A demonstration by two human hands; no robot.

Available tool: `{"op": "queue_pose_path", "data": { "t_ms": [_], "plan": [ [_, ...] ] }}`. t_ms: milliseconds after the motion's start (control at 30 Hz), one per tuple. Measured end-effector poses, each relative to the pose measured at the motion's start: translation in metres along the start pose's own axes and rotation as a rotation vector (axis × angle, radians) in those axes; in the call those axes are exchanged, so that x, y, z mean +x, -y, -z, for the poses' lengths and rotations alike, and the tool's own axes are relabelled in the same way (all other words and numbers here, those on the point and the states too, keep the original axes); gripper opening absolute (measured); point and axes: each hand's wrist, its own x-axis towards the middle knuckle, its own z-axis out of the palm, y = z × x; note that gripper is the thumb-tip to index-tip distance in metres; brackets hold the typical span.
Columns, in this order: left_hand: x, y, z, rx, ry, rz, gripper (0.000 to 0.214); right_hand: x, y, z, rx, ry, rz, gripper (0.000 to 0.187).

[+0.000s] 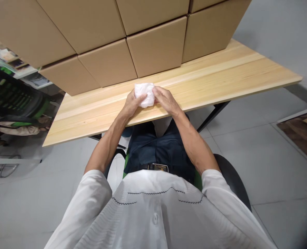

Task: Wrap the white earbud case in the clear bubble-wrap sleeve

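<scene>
Between my two hands is a small, squarish white bundle [145,92], soft and wrinkled like a folded cloth or a wrapped packet; its exact kind cannot be made out. My left hand [133,102] grips its left side, thumb lying across the front. At the right edge, my right hand [166,99] pinches the bundle between thumb and fingers, some of which are hidden behind it. Both hands are just above the near edge of the wooden table [210,84].
Cardboard boxes [157,46] stand stacked in rows along the table's far side. A green and black chair [16,93] and shelving [26,73] are at the left. I sit at the table's near edge, with dark table legs [214,116] underneath.
</scene>
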Motion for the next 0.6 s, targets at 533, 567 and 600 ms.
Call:
{"op": "queue_pose_path", "data": {
  "t_ms": [533, 567, 600],
  "plan": [
    [0.003, 0.000, -0.008, -0.256, -0.150, 0.150, 0.061, 0.007, -0.023, -0.004, 0.153, 0.121, -0.027, 0.075],
    [0.003, -0.001, -0.009, -0.263, -0.149, 0.162, 0.060, 0.008, -0.024, -0.005, 0.165, 0.111, -0.034, 0.078],
    [0.003, -0.003, -0.010, -0.271, -0.150, 0.174, 0.059, 0.009, -0.025, -0.005, 0.182, 0.096, -0.041, 0.082]
  ]
}}
